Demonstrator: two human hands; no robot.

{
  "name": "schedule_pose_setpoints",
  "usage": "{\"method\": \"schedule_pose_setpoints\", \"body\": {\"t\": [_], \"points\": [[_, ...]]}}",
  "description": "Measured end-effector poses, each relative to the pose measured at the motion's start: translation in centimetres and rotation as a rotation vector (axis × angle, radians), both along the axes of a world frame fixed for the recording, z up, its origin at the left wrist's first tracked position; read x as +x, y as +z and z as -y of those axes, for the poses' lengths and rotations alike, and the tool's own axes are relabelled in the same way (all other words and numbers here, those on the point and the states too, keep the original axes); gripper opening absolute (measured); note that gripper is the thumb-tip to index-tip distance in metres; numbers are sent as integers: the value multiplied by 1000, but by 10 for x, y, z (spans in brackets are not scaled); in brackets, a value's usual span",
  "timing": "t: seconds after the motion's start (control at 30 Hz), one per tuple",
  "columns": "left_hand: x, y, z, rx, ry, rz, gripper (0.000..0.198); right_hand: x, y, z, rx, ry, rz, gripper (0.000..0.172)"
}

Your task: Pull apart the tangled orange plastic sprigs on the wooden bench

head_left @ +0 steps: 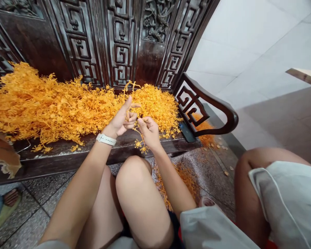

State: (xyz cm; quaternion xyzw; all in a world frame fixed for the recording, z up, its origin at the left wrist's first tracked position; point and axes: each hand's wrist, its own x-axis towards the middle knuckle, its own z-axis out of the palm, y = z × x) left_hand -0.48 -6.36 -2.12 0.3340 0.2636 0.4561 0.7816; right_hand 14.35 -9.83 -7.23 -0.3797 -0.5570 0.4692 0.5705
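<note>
My left hand [123,119], with a white watch [106,139] at the wrist, curls its lower fingers around an orange plastic-looking sprig [129,84]. Its upper finger points up and away. Close beside it, my right hand [149,129] pinches at the sprig, thumb against fingers. Small star-shaped orange tips [138,143] hang below the right hand. Just behind both hands lies a dense heap of orange sprigs [155,107]. A larger, looser pile of orange sprigs [49,107] stretches to the left. The exact pinch point between my hands is partly hidden.
The piles lie on a dark carved wooden bench [67,152] with a curved armrest [230,117]. A phone [187,131] rests by the armrest. Orange bits [184,176] litter the floor. Torn cardboard [5,155] is at left; another person's knee [254,173] is at right.
</note>
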Motion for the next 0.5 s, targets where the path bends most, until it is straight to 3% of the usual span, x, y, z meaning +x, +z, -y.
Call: {"method": "schedule_pose_setpoints", "body": {"t": [0.2,0.3,0.5], "points": [[3,6,6,-149,-224,-117,61,14,-2,1,129,-193,201,46],[0,6,6,-169,-265,-86,60,17,1,4,90,-220,147,48],[-1,-9,3,4,143,169,81,23,24,-7,-25,-447,-324,51]]}}
